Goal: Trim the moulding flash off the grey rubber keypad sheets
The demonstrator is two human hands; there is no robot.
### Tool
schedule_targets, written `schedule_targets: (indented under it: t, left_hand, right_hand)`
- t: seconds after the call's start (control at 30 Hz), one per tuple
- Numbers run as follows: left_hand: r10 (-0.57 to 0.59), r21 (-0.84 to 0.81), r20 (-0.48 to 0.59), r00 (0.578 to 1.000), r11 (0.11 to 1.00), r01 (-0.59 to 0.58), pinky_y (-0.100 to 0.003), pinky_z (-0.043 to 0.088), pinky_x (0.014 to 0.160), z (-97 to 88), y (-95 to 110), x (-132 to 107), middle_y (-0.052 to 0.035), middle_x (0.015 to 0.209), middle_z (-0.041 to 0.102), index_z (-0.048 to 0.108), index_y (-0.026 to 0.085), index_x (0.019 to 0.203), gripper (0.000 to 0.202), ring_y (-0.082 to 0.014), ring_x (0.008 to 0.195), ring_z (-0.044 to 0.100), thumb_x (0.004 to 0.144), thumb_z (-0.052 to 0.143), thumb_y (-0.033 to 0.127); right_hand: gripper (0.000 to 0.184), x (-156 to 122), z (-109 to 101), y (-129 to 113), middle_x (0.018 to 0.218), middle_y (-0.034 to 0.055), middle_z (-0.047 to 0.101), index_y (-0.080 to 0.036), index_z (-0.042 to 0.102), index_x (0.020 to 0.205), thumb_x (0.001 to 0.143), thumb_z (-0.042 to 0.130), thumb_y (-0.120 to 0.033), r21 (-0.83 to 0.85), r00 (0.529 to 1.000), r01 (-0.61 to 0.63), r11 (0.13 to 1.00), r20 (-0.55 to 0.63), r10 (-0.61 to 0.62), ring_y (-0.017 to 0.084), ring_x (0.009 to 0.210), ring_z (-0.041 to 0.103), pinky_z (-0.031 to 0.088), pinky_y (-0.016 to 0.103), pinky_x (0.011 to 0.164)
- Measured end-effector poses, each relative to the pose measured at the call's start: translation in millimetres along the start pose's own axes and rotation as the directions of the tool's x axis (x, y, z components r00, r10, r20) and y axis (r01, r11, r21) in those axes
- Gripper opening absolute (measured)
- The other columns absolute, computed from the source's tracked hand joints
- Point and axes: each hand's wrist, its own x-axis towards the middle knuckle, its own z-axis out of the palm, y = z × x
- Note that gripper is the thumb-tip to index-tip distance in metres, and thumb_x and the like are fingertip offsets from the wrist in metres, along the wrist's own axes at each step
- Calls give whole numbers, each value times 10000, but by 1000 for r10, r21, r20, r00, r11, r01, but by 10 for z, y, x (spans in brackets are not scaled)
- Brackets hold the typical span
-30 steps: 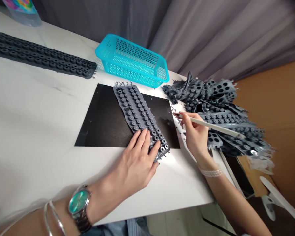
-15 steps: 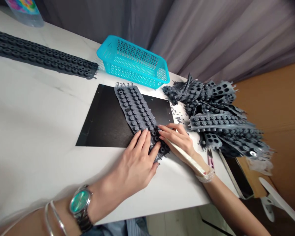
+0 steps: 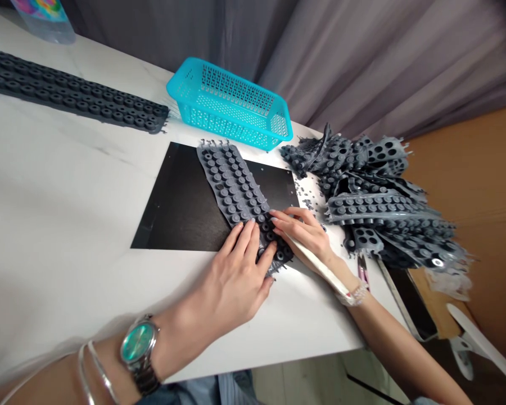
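Note:
A grey rubber sheet (image 3: 236, 185) with rows of round, ringed studs lies slantwise across a black mat (image 3: 181, 202). Its near end turns darker and is partly hidden under my hands. My left hand (image 3: 236, 270) rests on that near end with fingers spread, pressing it down; it grips nothing. In my right hand (image 3: 306, 239) is a slender white stick-like tool (image 3: 320, 267), held like a pen, its back end reaching to the wrist. The fingertips touch the studs beside my left fingers, and the tool's tip is hidden among them.
A turquoise basket (image 3: 231, 107) stands behind the mat. Another dark studded strip (image 3: 71, 93) lies at the back left, near a bottle (image 3: 46, 22). Crumpled studded sheets (image 3: 375, 197) heap up at right, with small grey bits (image 3: 307, 197) scattered beside them. Pink-handled tool (image 3: 363, 273) lies near my right wrist.
The view has shifted very slightly. My right hand has barely moved over the studs, and my left hand stays in place on the sheet.

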Motion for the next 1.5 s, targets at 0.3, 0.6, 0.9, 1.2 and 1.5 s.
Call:
schedule_targets:
  t: [0.3, 0.6, 0.9, 1.2, 1.5]
  left_hand:
    - [0, 1, 2, 1000, 1000, 0, -483, 297, 1142, -1, -4, -7, -247, 1435, 483, 555, 133, 1361, 529, -372, 1371, 408, 930, 500, 435]
    - [5, 1, -5, 1000, 1000, -5, -484, 318, 1130, -6, -2, -1, -263, 1422, 490, 567, 130, 1351, 514, -382, 1360, 421, 933, 491, 420]
    - [5, 7, 11, 1000, 1000, -5, -493, 296, 1141, -9, 1, -6, -244, 1438, 481, 548, 130, 1367, 519, -377, 1378, 395, 944, 476, 422]
    - [4, 1, 38, 999, 1000, -4, -496, 286, 1145, -22, -5, -5, -235, 1450, 471, 521, 141, 1394, 532, -375, 1387, 380, 947, 474, 425]
    - [8, 6, 21, 1000, 1000, -8, -489, 290, 1146, -17, -5, -5, -246, 1450, 466, 530, 132, 1384, 532, -375, 1384, 388, 947, 466, 428]
  right_hand:
    - [334, -16, -40, -8, 1229, 103, 676, -217, 591, 1206, 897, 608, -91, -7, 999, 8, 1000, 40, -8, 232, 1059, 584, 573, 408, 855]
    - [373, -31, 20, 41, 1258, 88, 663, -245, 579, 1269, 913, 599, -135, 18, 1000, 4, 1000, 22, -4, 231, 1094, 585, 579, 401, 861]
    - [214, 76, 39, -55, 1113, 69, 708, -250, 674, 1106, 954, 535, -189, 203, 973, -211, 956, -54, 226, 215, 1017, 627, 566, 385, 864]
    - [206, 55, 53, 8, 938, 44, 719, -207, 691, 1042, 968, 537, -321, 395, 692, -562, 727, -258, 674, 163, 805, 665, 570, 296, 713]
    - [356, -18, -22, -169, 1099, 109, 704, -206, 619, 1229, 891, 612, -94, 77, 984, -124, 989, -116, 132, 190, 920, 673, 598, 333, 782]
